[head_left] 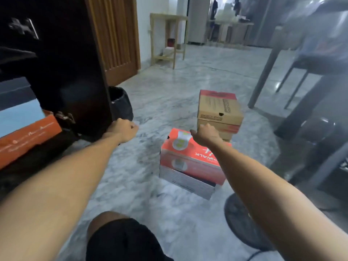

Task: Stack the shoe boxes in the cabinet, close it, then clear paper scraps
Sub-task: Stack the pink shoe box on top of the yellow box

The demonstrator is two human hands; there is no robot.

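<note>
Fingers curled under and mostly hidden behind the knuckles, the left hand hangs in the air just in front of the lower edge of the open cabinet door, its forearm stretched forward from the bottom left; whether the fingertips hold anything cannot be told. The right hand reaches out level with it, thumb pointing left and fingers bent downward over the far end of the red shoe box, at the foot of the brown box stack; contact with either is not clear (the frame is motion-blurred).

The red box's lid carries white lettering, upside down to the camera, ending in "WALK", plus a pale round sticker; its lower half is white and grey. The two brown cardboard boxes behind it, touching or nearly so, are stacked with red bands along their lids and dark printing too blurred to read with certainty.

Inside the dark cabinet at the left lies an orange box with white, illegible lettering, a light blue box resting on it. A black bag-lined bin stands beside the door on the grey marble floor. The person's bent knee, in black shorts, fills the lower centre, and a dark fan base sits under the right forearm.
</note>
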